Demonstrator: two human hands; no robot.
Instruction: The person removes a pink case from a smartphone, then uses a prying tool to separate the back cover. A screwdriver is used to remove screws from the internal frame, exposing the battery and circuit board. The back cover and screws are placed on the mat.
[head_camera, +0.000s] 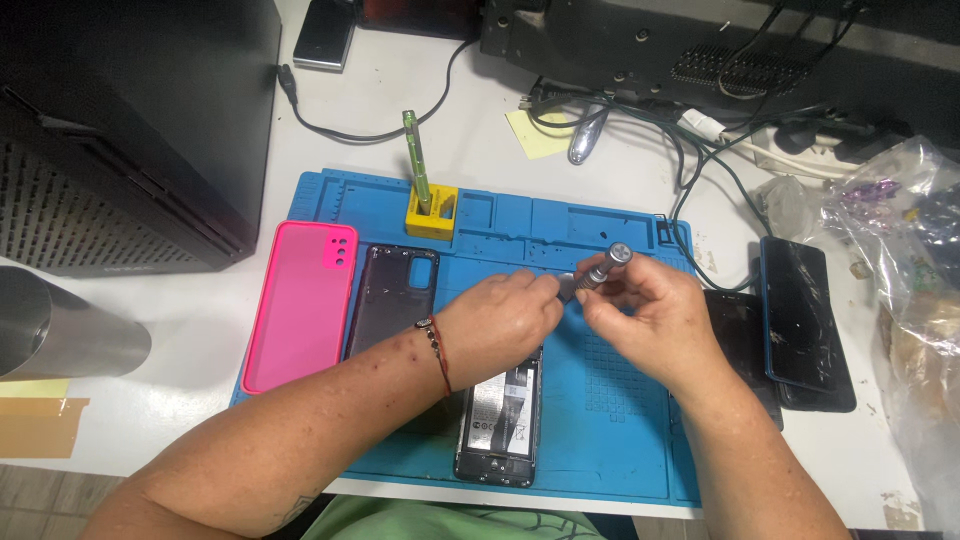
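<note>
Both hands meet above the blue repair mat (620, 420). My right hand (660, 315) grips a grey metal screwdriver (605, 267) by its shaft, its round cap pointing up and to the right. My left hand (500, 318) pinches the lower tip end of the same screwdriver. A red bead bracelet circles my left wrist. Under the hands lies an opened phone (500, 425) with its battery and internals exposed. Left of it rest a dark back cover (392, 296) and a pink phone case (300, 305).
A yellow holder (432, 212) with a green tool (414, 155) stands at the mat's back edge. Dark phones (805, 320) lie at the right beside a clear plastic bag (915, 300). A black computer case (130, 130), a metal cylinder (60, 330) and tangled cables (640, 120) surround the mat.
</note>
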